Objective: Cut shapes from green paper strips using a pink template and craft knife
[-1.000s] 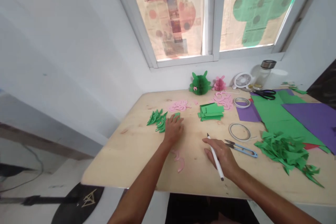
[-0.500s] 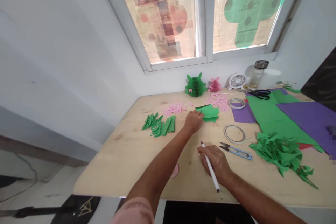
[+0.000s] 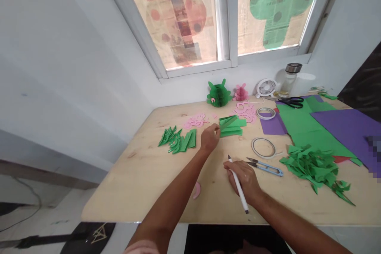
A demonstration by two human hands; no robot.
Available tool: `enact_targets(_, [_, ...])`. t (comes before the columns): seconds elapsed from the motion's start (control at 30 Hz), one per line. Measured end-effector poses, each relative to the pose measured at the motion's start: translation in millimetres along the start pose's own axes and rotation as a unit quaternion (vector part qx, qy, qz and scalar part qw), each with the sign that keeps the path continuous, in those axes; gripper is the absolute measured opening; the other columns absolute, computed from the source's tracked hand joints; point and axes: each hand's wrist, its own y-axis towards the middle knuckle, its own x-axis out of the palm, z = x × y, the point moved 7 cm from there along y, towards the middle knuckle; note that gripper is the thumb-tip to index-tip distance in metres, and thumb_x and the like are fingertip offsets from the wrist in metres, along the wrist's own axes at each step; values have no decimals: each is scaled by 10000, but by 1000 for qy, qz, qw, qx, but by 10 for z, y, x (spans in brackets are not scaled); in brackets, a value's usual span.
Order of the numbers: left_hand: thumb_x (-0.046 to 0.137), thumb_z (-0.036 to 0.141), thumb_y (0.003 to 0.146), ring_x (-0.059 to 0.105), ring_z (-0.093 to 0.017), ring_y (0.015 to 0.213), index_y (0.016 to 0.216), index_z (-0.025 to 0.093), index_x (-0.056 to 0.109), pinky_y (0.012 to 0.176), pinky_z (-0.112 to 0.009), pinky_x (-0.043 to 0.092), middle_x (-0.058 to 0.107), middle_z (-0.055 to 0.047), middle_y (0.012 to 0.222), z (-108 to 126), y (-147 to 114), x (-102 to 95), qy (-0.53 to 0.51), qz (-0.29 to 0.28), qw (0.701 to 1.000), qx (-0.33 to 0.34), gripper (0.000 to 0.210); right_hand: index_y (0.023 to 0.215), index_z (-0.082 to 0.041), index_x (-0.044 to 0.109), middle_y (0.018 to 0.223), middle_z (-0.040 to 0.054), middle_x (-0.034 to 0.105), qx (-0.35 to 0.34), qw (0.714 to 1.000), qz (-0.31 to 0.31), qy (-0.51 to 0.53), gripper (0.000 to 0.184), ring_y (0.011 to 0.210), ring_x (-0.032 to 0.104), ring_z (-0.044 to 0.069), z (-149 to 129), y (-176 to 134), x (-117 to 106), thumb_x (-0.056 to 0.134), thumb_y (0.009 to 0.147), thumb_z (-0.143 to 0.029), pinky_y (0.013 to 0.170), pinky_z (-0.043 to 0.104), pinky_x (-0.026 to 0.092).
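Observation:
My left hand point(image 3: 210, 138) is at the near left edge of a stack of green paper strips point(image 3: 233, 131). Its fingers pinch the end of one green paper strip point(image 3: 228, 122), which slants across the others. In my right hand point(image 3: 245, 180) is a white pen point(image 3: 239, 186), its dark tip pointing away from me above the tabletop. A pink curved paper piece point(image 3: 197, 190) lies beside my left forearm. Blue thread snips point(image 3: 266, 167) rest just right of my right hand.
Left of the strips lie green cut pieces point(image 3: 176, 141) and pink cutouts point(image 3: 195, 120). Tape rolls point(image 3: 264, 148), green scraps point(image 3: 311, 166), purple sheets point(image 3: 348, 131) and black scissors point(image 3: 293, 102) spread rightward. Paper figures point(image 3: 219, 94), a fan point(image 3: 266, 87) and a glass bottle point(image 3: 289, 81) line the wall.
My left hand has drawn back left from the green stack, and one strip now slants out of it in the fingers. My right hand keeps the pen in nearly the same place.

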Motion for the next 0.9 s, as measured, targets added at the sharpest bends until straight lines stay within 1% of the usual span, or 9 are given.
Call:
enact_targets(0.1, [595, 368, 963, 626, -214, 1049, 1238, 159, 569, 891, -423, 555, 601, -91, 1228, -93, -266, -67, -85, -28, 996, -2, 346, 1147, -216, 630, 934, 75, 755, 9, 1000, 18, 2, 293, 810, 723, 206, 19, 7, -90, 496, 910, -108, 748, 354, 577])
enact_targets(0.17, [594, 368, 964, 632, -207, 1028, 1228, 156, 573, 875, -413, 561, 608, -88, 1209, -139, -475, -100, -139, -59, 989, -1, 339, 1139, -226, 638, 996, 85, 748, 64, 996, 66, -4, 264, 918, 718, 233, 118, 19, -207, 506, 918, -166, 817, 382, 576])
enact_targets(0.27, [594, 369, 965, 641, -196, 992, 1209, 149, 580, 848, -395, 569, 621, -82, 1173, -159, -760, -133, -200, -110, 974, 6, 329, 1252, -219, 573, 1119, 116, 713, 171, 979, 114, -6, 328, 1004, 697, 243, 319, 52, -343, 496, 934, -243, 869, 404, 567])
enact_targets(0.37, [581, 371, 973, 653, -172, 920, 1166, 141, 595, 805, -363, 576, 643, -66, 1094, -146, -930, -129, -236, -158, 959, 8, 300, 1306, -213, 520, 1227, 140, 675, 201, 972, 115, 29, 393, 1065, 680, 253, 425, 143, -379, 520, 924, -303, 872, 404, 559])
enact_targets(0.47, [587, 370, 970, 653, -170, 915, 1158, 140, 599, 802, -362, 576, 644, -65, 1089, -133, -983, -72, -247, -200, 948, 8, 297, 1270, -200, 549, 1131, 127, 717, 233, 967, 77, 63, 411, 952, 707, 233, 506, 210, -324, 561, 895, -366, 778, 353, 580])
enact_targets(0.57, [593, 368, 966, 648, -182, 952, 1179, 144, 592, 822, -376, 574, 635, -73, 1130, -151, -983, -8, -238, -218, 947, -2, 310, 1168, -202, 625, 897, 67, 754, 266, 963, 39, 25, 358, 738, 707, 198, 566, 198, -253, 578, 857, -372, 677, 313, 569])
enact_targets(0.7, [596, 365, 964, 644, -190, 978, 1187, 148, 592, 842, -388, 570, 630, -77, 1153, -236, -1011, -39, -201, -195, 960, -18, 311, 1104, -215, 664, 798, 38, 738, 271, 962, 15, 13, 315, 662, 691, 187, 596, 128, -150, 567, 847, -369, 630, 297, 550])
enact_targets(0.83, [585, 366, 970, 635, -201, 1017, 1214, 158, 581, 886, -414, 555, 621, -82, 1182, -485, -1159, -274, -125, -117, 984, -58, 321, 1103, -216, 666, 802, 39, 734, 268, 963, 5, 4, 318, 644, 687, 188, 632, 86, -73, 543, 854, -371, 622, 301, 543])
enact_targets(0.9, [582, 365, 971, 633, -201, 1023, 1209, 160, 585, 890, -414, 554, 620, -83, 1187, -635, -1290, -387, -82, -95, 989, -77, 314, 1101, -216, 665, 798, 37, 733, 266, 964, 9, -3, 319, 650, 691, 192, 657, 101, -53, 534, 851, -365, 632, 305, 547])
